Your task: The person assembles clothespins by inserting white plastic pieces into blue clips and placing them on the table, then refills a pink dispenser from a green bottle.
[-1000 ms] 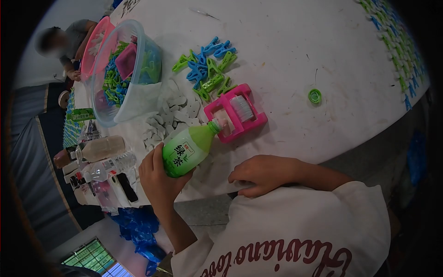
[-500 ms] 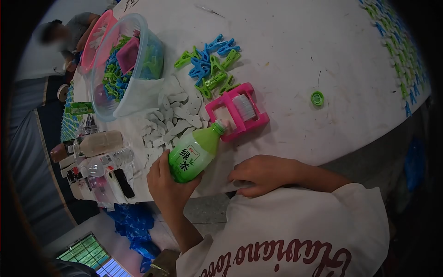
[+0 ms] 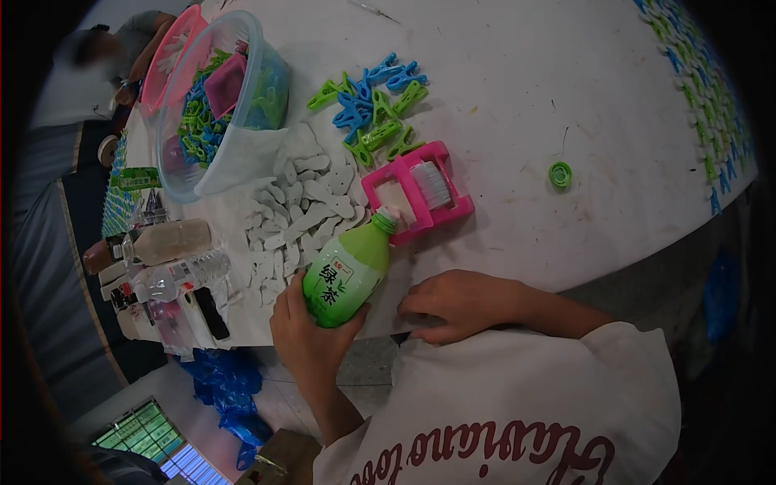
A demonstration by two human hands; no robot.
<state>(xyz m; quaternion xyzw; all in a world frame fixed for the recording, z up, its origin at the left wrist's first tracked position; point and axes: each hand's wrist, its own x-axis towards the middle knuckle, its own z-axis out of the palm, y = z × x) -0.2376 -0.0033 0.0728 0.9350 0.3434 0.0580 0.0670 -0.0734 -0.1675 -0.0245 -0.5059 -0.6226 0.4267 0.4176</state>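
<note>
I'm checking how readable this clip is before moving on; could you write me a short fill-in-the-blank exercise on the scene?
1. The person's ____ hand is wrapped around the green tea bottle.
2. The roll holder next to the green tea bottle is coloured ____.
3. The loose clothespins beyond the roll holder are green and ____.

Missing words: left; pink; blue.

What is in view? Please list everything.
bottle: one, green, centre
holder: one, pink, by bottle neck
round piece: one, green, right of holder
flat pieces: many, white, beside bottle
table: one, white, centre
tub: one, clear, upper left
pegs: many, green and blue, table and tub
basin: one, pink, behind tub
other bottles: several, mostly clear, left side
bags: some, blue, below table
curtains: some, dark, far left
person: one, grey clothes, upper left
left hand: one, around bottle
right hand: one, at table edge
</note>
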